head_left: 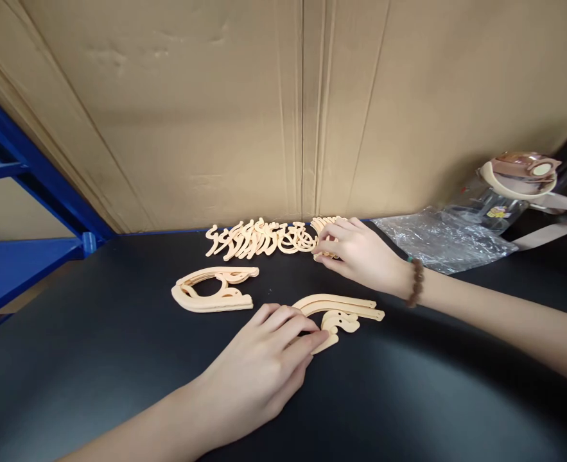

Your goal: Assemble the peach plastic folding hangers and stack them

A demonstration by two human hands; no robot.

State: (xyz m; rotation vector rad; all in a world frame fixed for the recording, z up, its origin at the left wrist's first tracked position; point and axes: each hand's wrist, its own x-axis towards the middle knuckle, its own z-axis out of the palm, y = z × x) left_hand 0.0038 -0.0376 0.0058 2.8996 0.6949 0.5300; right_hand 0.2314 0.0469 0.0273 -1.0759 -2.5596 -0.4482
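Observation:
My left hand (pixel 268 356) rests low over several beige curved plastic pieces. Its fingers are bent, with the tips closed on an S-shaped piece (pixel 345 322) or one just under it; the hand partly hides them. Two long curved arms (pixel 336 301) lie side by side just beyond those fingers. Farther back, my right hand (pixel 355 253) reaches down into a row of small parts, fingers curled at a stack of short pieces (pixel 329 223). What its fingertips hold is hidden. To the left lies a folded beige hanger-like assembly (pixel 213 307) with an open middle.
Along the back of the black table (pixel 119 366) are several wavy hook pieces (pixel 244 239) and ring-shaped parts (pixel 295 239). At the right are a clear plastic bag (pixel 442 240) and a bottle with a brown lid (pixel 519 173). A cardboard wall (pixel 216 115) stands behind.

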